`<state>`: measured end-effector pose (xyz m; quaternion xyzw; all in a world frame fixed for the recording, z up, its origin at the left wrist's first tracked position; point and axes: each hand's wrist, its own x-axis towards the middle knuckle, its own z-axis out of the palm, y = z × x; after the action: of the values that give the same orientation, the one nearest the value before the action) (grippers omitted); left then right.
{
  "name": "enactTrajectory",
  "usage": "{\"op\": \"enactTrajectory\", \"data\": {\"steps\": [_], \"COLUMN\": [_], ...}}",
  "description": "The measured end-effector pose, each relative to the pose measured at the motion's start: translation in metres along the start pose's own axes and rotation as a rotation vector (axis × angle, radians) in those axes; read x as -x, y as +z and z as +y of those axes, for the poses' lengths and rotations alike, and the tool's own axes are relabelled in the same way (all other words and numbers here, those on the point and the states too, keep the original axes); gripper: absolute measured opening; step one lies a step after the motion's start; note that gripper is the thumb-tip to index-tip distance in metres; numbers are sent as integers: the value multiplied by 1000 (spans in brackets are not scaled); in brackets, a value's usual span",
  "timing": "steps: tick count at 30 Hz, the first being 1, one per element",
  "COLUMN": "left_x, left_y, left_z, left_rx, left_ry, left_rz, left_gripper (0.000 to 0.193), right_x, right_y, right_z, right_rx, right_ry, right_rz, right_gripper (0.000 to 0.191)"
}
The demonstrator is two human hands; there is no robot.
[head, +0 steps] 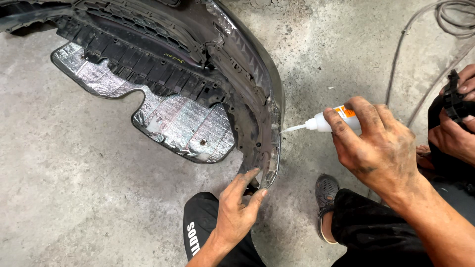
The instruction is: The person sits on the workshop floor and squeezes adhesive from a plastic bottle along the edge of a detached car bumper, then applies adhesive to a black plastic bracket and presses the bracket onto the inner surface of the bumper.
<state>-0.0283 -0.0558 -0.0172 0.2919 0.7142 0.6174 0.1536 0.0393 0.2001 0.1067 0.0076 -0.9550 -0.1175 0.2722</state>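
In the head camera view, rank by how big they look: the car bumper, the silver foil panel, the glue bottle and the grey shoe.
1. car bumper
2. silver foil panel
3 and 4. glue bottle and grey shoe: both partly hidden, too alike to rank.

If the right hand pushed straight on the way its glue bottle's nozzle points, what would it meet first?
The right hand aims the white squeeze bottle's nozzle left; it would probably first meet the dark plastic bumper's end edge, which looks almost touching, though depth is unclear.

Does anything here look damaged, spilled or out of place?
Yes. The bumper lies inside-up on the concrete floor, and its end edge looks scuffed and ragged where the glue bottle tip points. Both hands, left and right, are grimy. No spill visible.
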Motion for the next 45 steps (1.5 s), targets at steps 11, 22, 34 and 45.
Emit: {"op": "enactTrajectory", "data": {"steps": [11, 22, 34, 45], "left_x": [-1, -31, -103, -114], "left_y": [0, -2, 11, 11], "left_z": [2, 35, 19, 21], "left_rx": [-4, -31, 444, 298], "left_ry": [-36, 133, -100, -148], "left_rz": [1, 145, 134, 158], "left_gripper": [44, 36, 29, 17], "right_x": [3, 22, 57, 52], "right_y": [2, -1, 9, 11], "right_z": [-2, 0, 2, 4], "right_rx": [-9, -936, -1264, -1255], "right_ry": [41, 656, 986, 889], "right_rz": [-8, -149, -151, -94], "right_gripper": [43, 40, 39, 38]}}
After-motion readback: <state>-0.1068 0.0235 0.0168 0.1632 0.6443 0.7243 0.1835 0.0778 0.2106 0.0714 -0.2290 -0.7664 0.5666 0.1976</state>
